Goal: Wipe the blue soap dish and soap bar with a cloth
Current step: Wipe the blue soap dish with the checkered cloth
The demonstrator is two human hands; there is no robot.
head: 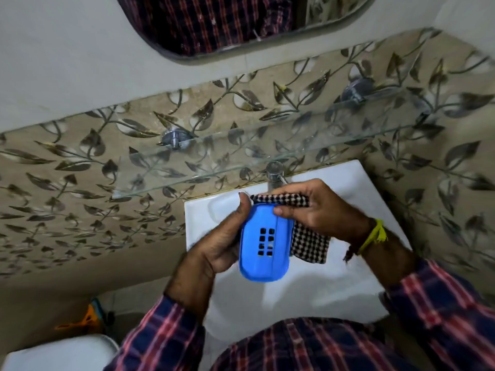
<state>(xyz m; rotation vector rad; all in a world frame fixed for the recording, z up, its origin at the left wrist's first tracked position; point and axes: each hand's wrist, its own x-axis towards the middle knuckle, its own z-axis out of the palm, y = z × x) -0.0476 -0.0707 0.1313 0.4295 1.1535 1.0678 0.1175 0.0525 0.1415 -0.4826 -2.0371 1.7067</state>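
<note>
The blue soap dish [263, 245] is held over the white sink [308, 285], its slotted face turned up toward me. My left hand [217, 245] grips its left side, thumb up by the top edge. My right hand [318, 207] holds a black-and-white checked cloth [308, 243] against the dish's top and right side, thumb pressing on the blue plastic. The cloth hangs down behind the dish on the right. No soap bar is visible.
A chrome tap [274, 174] stands at the back of the sink, just beyond my hands. A glass shelf [214, 167] juts from the leaf-patterned tiled wall above it, under a mirror [241, 22]. A white toilet cistern [59, 354] sits at lower left.
</note>
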